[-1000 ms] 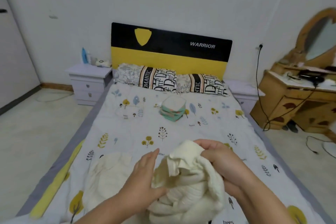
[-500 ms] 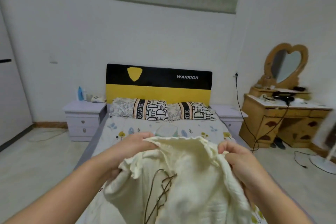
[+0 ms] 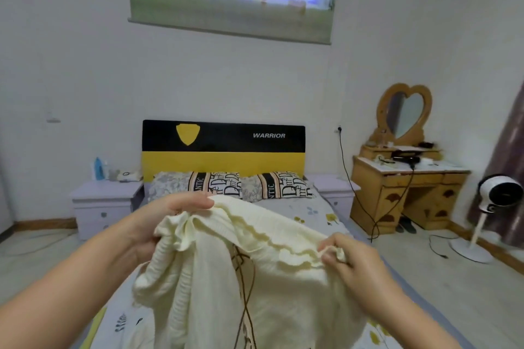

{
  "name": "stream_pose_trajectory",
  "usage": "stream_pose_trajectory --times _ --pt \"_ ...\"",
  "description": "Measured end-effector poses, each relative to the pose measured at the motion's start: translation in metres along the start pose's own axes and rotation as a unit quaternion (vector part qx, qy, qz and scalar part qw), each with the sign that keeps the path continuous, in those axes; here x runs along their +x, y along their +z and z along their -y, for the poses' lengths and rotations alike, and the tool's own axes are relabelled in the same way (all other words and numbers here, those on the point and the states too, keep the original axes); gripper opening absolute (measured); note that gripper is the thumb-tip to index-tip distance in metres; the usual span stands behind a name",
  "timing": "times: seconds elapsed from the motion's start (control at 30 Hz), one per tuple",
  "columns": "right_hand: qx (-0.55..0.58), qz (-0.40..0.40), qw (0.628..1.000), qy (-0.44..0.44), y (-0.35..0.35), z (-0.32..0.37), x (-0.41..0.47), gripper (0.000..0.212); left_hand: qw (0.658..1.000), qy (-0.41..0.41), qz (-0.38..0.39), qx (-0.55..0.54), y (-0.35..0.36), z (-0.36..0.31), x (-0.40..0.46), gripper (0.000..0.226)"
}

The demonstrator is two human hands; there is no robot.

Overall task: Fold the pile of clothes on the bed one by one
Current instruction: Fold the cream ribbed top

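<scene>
Nearest, the left hand (image 3: 158, 224) and the right hand (image 3: 344, 256) each curl their fingers round the frilled top edge of a cream knitted top (image 3: 241, 278), held up in the air over the foot of the bed (image 3: 312, 211) so it hangs open, probably to find its shape before folding. Beyond it lie two pillows (image 3: 226, 185) against the black-and-yellow headboard (image 3: 224, 147), with a dressing table (image 3: 405, 193) off to the right.

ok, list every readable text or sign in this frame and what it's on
"WARRIOR": white letters on the black band of the headboard, beside a yellow shield emblem.
"NTIC": on the left pillow; its other large lettering is unreadable.
Right pillow: same print, unreadable.
Bedsheet: small dark print, blurred.
</scene>
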State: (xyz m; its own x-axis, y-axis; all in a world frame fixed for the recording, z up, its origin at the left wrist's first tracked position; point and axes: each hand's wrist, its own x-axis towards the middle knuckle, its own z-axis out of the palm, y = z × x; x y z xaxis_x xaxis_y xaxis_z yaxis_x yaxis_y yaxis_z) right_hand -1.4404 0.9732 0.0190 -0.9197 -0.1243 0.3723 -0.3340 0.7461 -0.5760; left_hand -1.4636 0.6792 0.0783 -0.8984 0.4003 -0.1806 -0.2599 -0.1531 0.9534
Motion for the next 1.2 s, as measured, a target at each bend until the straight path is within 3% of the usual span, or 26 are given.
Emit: stream_pose_trajectory --times 0.03,0.07,0.17,0.23,0.27,0.33,0.4,0.6,0.73,0.87,0.93,1.03,1.13,1.2 --pt "0.021 -0.016 1.000 0.013 -0.008 -0.002 0.001 0.020 1.000 0.004 -0.012 0.025 0.000 0.000 0.001 0.047" --pt "0.039 -0.036 0.998 0.024 -0.017 -0.004 0.002 0.022 0.997 0.014 -0.039 0.067 0.002 -0.001 0.001 0.018" --pt "0.067 -0.107 0.992 0.023 -0.041 -0.008 0.005 0.026 0.948 0.053 -0.120 0.289 0.003 0.012 0.005 0.020" --pt "0.085 -0.147 0.986 0.010 -0.054 -0.007 0.008 0.027 0.872 0.079 -0.160 0.455 0.009 0.025 0.007 0.022" --pt "0.086 -0.160 0.983 0.003 -0.059 -0.007 0.009 0.028 0.838 0.089 -0.175 0.509 0.012 0.031 0.009 0.027" --pt "0.083 -0.182 0.980 -0.014 -0.067 -0.008 0.010 0.030 0.814 0.109 -0.191 0.538 0.020 0.040 0.016 0.032" --pt "0.081 -0.198 0.976 -0.032 -0.077 -0.013 0.011 0.030 0.823 0.114 -0.196 0.522 0.029 0.046 0.021 0.034" --pt "0.003 -0.200 0.977 -0.075 -0.114 -0.044 0.017 0.028 0.908 0.114 -0.185 0.358 0.066 0.060 0.031 0.043" --pt "-0.040 -0.188 0.979 -0.066 -0.136 -0.077 0.025 0.028 0.928 0.132 -0.145 0.318 0.092 0.054 0.036 0.051" --pt "-0.033 -0.164 0.985 -0.050 -0.146 -0.110 0.028 0.027 0.938 0.068 -0.064 0.335 0.107 0.040 0.024 0.045" --pt "-0.025 -0.148 0.988 -0.047 -0.148 -0.122 0.029 0.027 0.931 0.034 -0.028 0.361 0.112 0.037 0.020 0.041" --pt "-0.014 -0.136 0.990 -0.040 -0.147 -0.133 0.032 0.029 0.891 0.010 -0.032 0.453 0.116 0.037 0.015 0.041" --pt "-0.001 -0.128 0.991 -0.034 -0.145 -0.136 0.033 0.032 0.882 -0.037 -0.026 0.469 0.117 0.042 0.008 0.043" --pt "0.013 -0.117 0.993 -0.028 -0.143 -0.137 0.031 0.031 0.831 -0.040 -0.069 0.551 0.117 0.048 0.006 0.031"
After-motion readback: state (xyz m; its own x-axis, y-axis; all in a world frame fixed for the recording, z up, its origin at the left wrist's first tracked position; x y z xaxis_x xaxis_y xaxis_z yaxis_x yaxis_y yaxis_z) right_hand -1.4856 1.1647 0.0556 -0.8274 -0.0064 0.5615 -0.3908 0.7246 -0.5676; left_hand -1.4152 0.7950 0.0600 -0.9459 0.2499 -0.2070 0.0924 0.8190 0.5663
